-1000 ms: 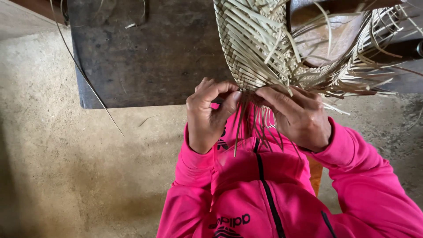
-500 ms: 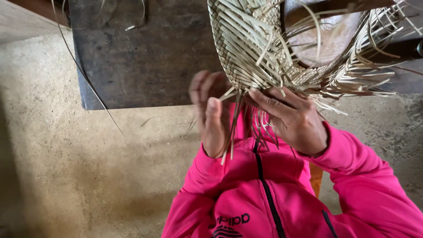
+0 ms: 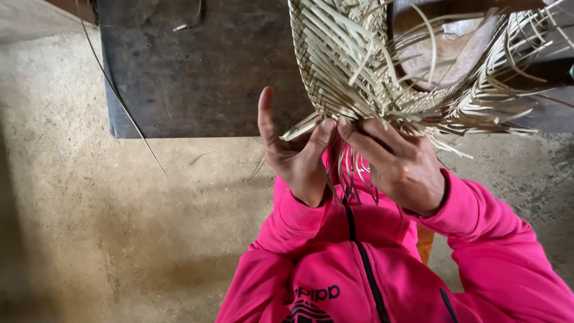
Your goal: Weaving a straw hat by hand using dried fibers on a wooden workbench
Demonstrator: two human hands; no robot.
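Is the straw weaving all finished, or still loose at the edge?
Unfinished. Loose strips stick out unwoven around the rim of the woven straw piece, and both hands, left hand and right hand, pinch strands there.

- One half-woven basket (image 3: 359, 66) of pale palm strips, its loose ends too many to count.
- Two bare hands at its lower edge: one left hand (image 3: 293, 152), one right hand (image 3: 397, 161).
- One dark wooden table (image 3: 197, 78).
- One round brown object (image 3: 454, 54), seen through the strips.
- One long stray strip (image 3: 122, 98) across the table edge and floor.
- One pink zipped jacket (image 3: 371, 269).
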